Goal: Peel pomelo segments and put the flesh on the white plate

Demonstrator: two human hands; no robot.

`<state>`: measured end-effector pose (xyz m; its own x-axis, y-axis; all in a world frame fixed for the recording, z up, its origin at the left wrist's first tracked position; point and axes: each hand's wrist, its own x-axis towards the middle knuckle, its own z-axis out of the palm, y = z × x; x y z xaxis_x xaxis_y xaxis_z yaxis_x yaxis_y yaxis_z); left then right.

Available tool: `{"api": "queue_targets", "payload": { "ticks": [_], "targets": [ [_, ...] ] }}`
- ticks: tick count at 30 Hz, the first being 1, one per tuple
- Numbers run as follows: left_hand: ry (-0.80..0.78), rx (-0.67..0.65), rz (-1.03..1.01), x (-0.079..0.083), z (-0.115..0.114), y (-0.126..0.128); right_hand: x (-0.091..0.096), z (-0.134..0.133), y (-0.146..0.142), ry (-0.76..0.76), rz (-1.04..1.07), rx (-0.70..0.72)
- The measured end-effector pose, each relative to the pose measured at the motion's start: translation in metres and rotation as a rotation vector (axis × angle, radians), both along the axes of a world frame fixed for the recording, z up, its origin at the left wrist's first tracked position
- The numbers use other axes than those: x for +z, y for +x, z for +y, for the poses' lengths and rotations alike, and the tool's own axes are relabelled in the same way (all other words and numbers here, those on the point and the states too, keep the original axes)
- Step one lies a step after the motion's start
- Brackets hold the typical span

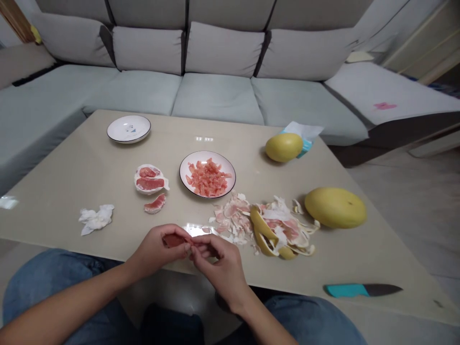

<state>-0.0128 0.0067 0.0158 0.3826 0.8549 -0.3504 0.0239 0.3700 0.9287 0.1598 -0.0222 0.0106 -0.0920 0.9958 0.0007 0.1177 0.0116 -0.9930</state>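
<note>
Over the table's near edge, my left hand [161, 247] is closed around a red pomelo segment [174, 240], which shows between thumb and fingers. My right hand [219, 258] meets it, thumb and fingertips pinched at the segment's right end; what exactly they pinch is hidden. Beyond my hands, a dark-rimmed plate [184, 178] bears a heap of pink pomelo pieces [210, 179]. Left of it lies a partly peeled pomelo chunk [150, 180] with a loose pomelo segment [155, 204] just below. Peel scraps and membranes [273, 225] are piled to the right of my hands.
Two whole yellow pomelos [284, 146] [335, 207] rest on the right side, the farther one against a blue-white packet [305, 136]. A knife [362, 290] with a turquoise handle lies near the front right edge. Crumpled tissue [96, 219] and another plate [129, 128] are at left.
</note>
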Motion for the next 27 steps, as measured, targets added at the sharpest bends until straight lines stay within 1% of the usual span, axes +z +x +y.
{"api": "queue_targets", "payload": {
  "ticks": [7, 9, 11, 14, 16, 18, 23, 27],
  "targets": [
    [0.05, 0.014, 0.036, -0.005, -0.004, 0.001, -0.004, -0.003, -0.009, -0.101, 0.057, -0.067],
    [0.04, 0.016, 0.038, -0.005, -0.004, 0.001, -0.005, -0.001, -0.008, -0.158, 0.116, -0.07],
    [0.004, -0.004, 0.019, -0.003, -0.002, 0.0, -0.006, 0.002, -0.005, -0.26, 0.229, -0.022],
    [-0.076, -0.059, -0.025, 0.001, 0.003, -0.001, -0.007, 0.009, 0.003, -0.427, 0.414, 0.095],
    [-0.112, -0.079, -0.044, 0.003, 0.006, -0.002, -0.006, 0.012, 0.006, -0.481, 0.497, 0.141],
    [-0.119, -0.074, -0.048, 0.003, 0.008, -0.004, -0.006, 0.012, 0.008, -0.485, 0.532, 0.16],
    [-0.114, -0.089, -0.038, 0.001, 0.007, -0.007, -0.008, 0.011, 0.006, -0.467, 0.49, 0.145],
    [-0.158, -0.096, -0.053, 0.001, 0.008, -0.007, -0.008, 0.011, 0.006, -0.498, 0.558, 0.154]
  ]
}}
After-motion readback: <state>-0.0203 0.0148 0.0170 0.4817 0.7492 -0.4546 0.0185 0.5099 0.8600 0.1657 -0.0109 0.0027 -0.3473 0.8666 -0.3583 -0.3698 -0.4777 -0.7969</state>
